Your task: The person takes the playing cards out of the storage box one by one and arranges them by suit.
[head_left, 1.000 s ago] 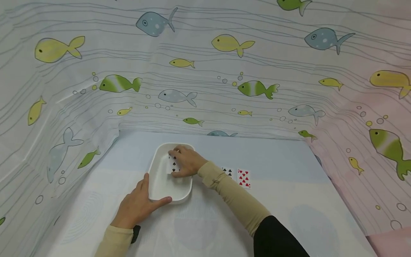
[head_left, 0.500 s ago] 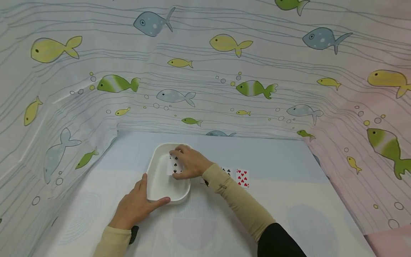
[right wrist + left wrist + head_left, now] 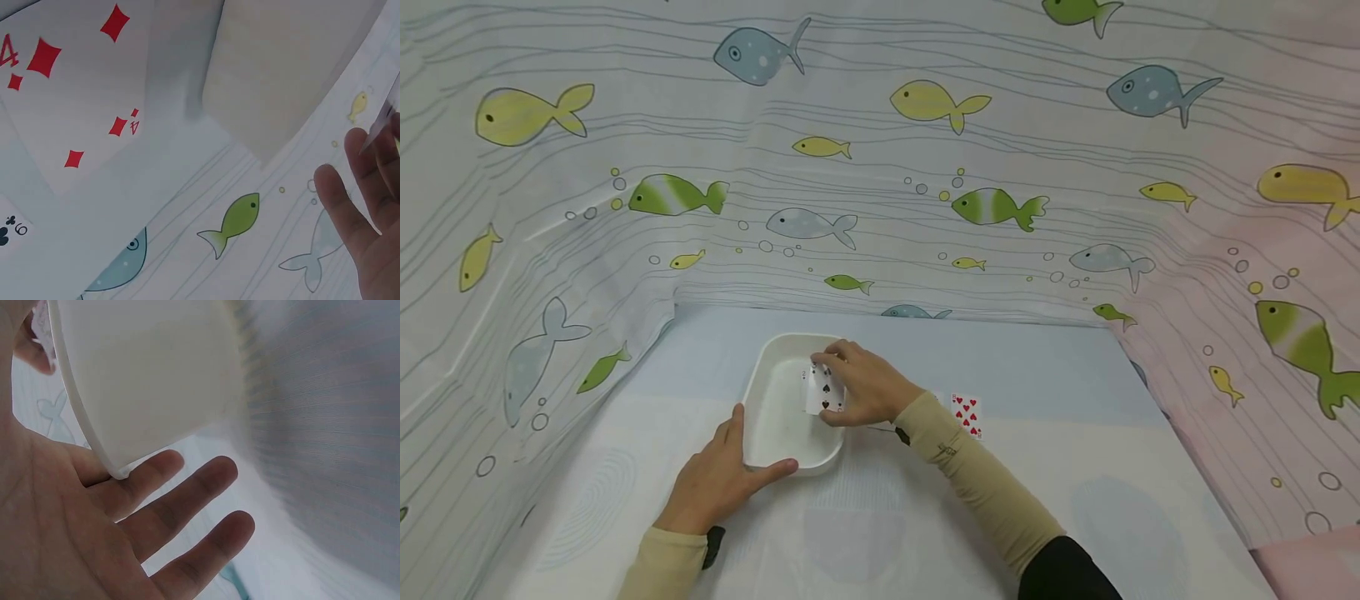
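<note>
Right grip [image 3: 867,386] pinches a spade playing card [image 3: 823,394], thumb at its near edge and fingertips at its far one, over the right side of the white tray [image 3: 771,425], while the left grip [image 3: 711,483] rests with fingers fairly straight against the tray's near left corner. Thin and likely light, springy and slick, the card should bow or slip if squeezed hard, so a gentle hold on opposite edges looks best. Whether another card sits beneath it, I cannot tell for sure.
</note>
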The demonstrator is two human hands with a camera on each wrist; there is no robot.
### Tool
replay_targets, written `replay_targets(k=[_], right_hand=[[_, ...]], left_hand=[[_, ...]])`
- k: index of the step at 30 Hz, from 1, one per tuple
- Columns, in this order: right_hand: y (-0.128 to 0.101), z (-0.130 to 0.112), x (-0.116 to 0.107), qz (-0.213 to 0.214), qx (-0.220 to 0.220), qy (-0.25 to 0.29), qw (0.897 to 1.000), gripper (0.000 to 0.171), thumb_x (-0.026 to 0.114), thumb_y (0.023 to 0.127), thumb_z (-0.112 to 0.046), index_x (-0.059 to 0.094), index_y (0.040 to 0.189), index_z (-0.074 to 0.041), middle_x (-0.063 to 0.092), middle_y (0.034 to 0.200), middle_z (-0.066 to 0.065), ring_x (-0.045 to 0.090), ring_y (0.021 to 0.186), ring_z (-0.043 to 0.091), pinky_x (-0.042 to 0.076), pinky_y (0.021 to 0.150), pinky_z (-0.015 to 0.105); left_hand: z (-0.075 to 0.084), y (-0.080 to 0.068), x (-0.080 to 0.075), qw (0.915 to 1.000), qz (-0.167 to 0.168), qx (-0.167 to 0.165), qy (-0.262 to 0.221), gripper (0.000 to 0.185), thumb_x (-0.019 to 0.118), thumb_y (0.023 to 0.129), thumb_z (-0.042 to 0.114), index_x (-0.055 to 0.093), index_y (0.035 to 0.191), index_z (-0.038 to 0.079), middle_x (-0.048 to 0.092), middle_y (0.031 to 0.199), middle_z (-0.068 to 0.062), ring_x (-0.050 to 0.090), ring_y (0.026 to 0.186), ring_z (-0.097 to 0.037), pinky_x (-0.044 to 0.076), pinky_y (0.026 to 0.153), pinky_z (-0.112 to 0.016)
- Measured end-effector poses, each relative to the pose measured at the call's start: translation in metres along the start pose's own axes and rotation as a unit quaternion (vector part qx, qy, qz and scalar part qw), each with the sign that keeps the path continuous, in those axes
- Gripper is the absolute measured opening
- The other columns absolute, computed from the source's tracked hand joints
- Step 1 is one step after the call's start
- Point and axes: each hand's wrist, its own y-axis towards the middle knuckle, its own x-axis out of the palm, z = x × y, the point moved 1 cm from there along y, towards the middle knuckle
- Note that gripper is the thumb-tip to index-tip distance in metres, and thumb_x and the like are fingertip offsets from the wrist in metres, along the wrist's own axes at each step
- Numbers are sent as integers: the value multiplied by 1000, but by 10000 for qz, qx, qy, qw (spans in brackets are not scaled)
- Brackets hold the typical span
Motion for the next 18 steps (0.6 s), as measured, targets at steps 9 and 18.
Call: replay_targets(k=[9, 18], right_hand=[[-25, 11, -13, 337, 60, -81, 9994, 82, 70, 80, -54, 46, 150, -19, 49, 138, 3, 54, 113, 14, 50, 92, 29], [-50, 23, -22, 491, 116, -146, 9986, 82, 69, 80, -54, 47, 150, -17, 50, 138, 4, 55, 111, 15, 51, 92, 32]], left_hand=[[1, 0, 2, 9999, -86, -68, -5, 136, 58, 76, 87, 11, 156, -13, 36, 150, -37, 53, 123, -53, 45, 94, -64], [0, 1, 1, 9998, -129, -134, 38, 138, 59, 75, 87, 10, 156, -13, 35, 151, -37, 53, 123, -53, 46, 93, -64]])
